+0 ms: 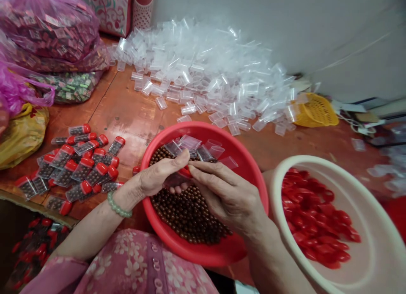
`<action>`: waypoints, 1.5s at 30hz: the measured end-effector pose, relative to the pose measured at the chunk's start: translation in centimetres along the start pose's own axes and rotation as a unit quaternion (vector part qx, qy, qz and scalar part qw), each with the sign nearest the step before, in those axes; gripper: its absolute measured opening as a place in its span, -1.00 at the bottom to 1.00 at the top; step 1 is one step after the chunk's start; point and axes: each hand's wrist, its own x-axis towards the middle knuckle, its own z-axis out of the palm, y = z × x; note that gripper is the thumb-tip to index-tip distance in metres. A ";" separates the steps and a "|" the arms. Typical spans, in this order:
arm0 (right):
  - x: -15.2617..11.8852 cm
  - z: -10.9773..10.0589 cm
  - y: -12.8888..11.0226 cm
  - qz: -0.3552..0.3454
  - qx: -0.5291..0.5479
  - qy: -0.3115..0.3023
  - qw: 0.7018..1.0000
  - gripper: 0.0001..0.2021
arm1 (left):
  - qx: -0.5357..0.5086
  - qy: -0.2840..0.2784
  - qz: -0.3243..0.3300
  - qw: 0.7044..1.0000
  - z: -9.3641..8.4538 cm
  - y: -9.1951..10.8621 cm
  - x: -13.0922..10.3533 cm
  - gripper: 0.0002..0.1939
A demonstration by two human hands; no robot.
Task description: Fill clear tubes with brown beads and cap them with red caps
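Observation:
My left hand [163, 171], a beaded bracelet at its wrist, is closed around a small clear plastic container [173, 180], mostly hidden by the fingers. My right hand [225, 186] has its fingertips pinched on a red cap [185, 171] at the container's end. Both hands are over a red basin [253, 239] of shiny brown beads [190, 215]. Several clear empty containers [190, 142] lie on the beads at the basin's far side. To the right, a cream basin [364, 226] holds a heap of loose red caps [317, 218].
Capped containers of dark beads [84, 169] lie piled on the wooden table [117, 103] at left. Clear containers [203, 74] heap along the wall. Pink plastic bags [50, 27] stand at far left, a yellow basket [315, 111] at right. More capped containers [39, 243] lie below the table edge.

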 end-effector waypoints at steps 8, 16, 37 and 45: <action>0.7 1.7 -1.3 -0.028 -0.104 0.072 0.992 -0.63 | -0.003 0.075 0.040 0.996 0.3 -0.2 0.3 -0.78; 1.1 2.5 -1.2 -0.024 -0.106 0.092 0.990 -0.69 | 0.070 0.119 0.017 0.990 0.5 0.0 0.2 -0.80; 1.0 2.2 0.9 0.168 0.167 0.055 0.970 -0.63 | 0.034 -0.019 -0.013 0.999 0.0 0.2 -0.3 -0.65; 1.2 2.9 0.0 0.071 -0.031 -0.041 0.996 -0.10 | -0.057 0.006 0.030 0.998 0.2 -0.1 0.3 -0.64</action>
